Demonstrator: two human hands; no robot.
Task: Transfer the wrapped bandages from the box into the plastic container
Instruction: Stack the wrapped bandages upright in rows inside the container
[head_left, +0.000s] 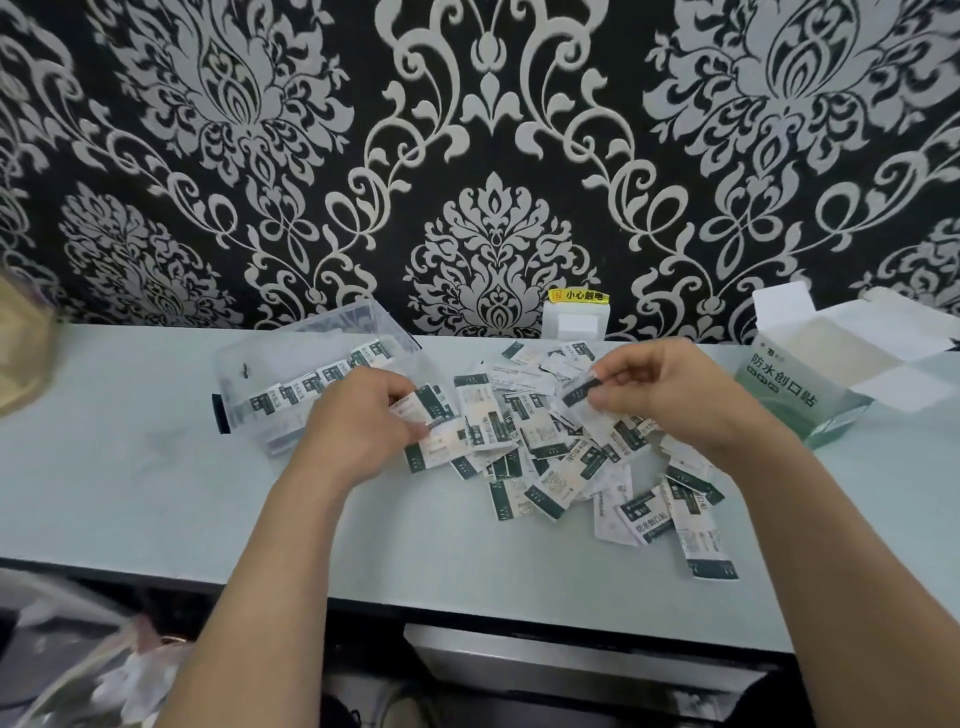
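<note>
Gripping a few wrapped bandages (428, 410), the left hand (358, 421) lies just beside the plastic container (249, 358), nearer it than the right hand (675, 395) pinching one.

Pinching one wrapped bandage (581, 389) with right hand (670, 395) over a loose pile (545, 462) in the middle of the table (130, 457). Gripping a small stack (423, 413) with left hand (358, 421), just beside a clear plastic container (306, 338) at the back edge, already lined with bandages. Near the back right corner, an open box (789, 387).
</note>
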